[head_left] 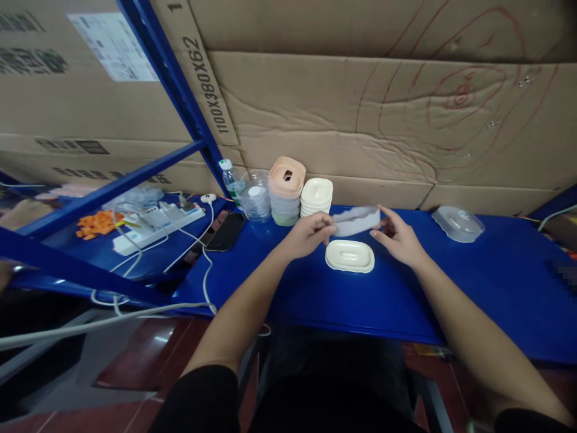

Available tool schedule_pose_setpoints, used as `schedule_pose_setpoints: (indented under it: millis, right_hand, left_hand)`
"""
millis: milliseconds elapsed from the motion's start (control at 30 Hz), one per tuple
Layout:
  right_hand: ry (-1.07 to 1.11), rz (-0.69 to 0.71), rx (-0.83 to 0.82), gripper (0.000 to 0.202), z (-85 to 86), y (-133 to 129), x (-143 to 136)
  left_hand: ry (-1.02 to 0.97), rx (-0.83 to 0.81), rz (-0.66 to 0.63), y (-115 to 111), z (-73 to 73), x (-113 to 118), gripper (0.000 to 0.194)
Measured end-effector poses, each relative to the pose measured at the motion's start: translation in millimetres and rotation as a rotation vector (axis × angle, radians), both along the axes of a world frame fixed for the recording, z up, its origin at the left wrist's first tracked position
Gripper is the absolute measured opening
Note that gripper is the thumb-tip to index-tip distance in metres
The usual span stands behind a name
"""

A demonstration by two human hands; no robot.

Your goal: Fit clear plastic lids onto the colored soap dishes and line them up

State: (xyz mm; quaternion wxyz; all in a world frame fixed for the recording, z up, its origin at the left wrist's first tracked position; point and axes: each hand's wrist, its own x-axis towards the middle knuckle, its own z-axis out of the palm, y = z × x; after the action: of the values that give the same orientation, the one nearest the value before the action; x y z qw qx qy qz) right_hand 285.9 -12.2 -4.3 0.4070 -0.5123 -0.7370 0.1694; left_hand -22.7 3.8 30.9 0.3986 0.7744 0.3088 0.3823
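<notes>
Just beyond the cream oval lid (350, 257), the left hand (311, 233) and right hand (399, 239) pinch a blurred wavy-edged plastic container (356, 222) at opposite ends, likely to steady it; behind-left of that lid, squarish cream lids (317, 193) stand stacked, apparently saving room.

The lid (350, 257) lies on the table (311, 300), right of the phone (226, 231).

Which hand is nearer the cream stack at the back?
Left. The left hand is just in front of the cream stack; the right hand is farther off, to its right.
</notes>
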Motion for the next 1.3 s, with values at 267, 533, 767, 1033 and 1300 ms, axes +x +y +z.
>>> schedule_pose_setpoints:
  millis: [267, 533, 767, 1033, 1300]
  right_hand:
    - [0.047, -0.108, 0.038, 0.053, 11.1, -9, -5]
    - [-0.283, -0.151, -0.151, 0.067, 12.8, -9, -12]
    - [-0.579, -0.098, -0.418, 0.065, 17.7, -9, -16]
    - [-0.712, -0.093, -0.54, 0.072, 8.6, -2, -16]
    - [-0.623, -0.1, -0.55, 0.075, 5.5, 1, -14]
  left_hand:
    - [-0.104, -0.096, 0.006, 1, -8.0, 13, 0.041]
    - [0.281, 0.046, 0.18, -2, -13.6, 14, 0.055]
    - [0.704, 0.054, 0.09, 1, -9.9, 15, 0.042]
    - [0.935, 0.072, 0.006, 11, -25.8, 16, 0.056]
    - [0.926, 0.125, 0.08, 15, -30.5, 15, 0.064]
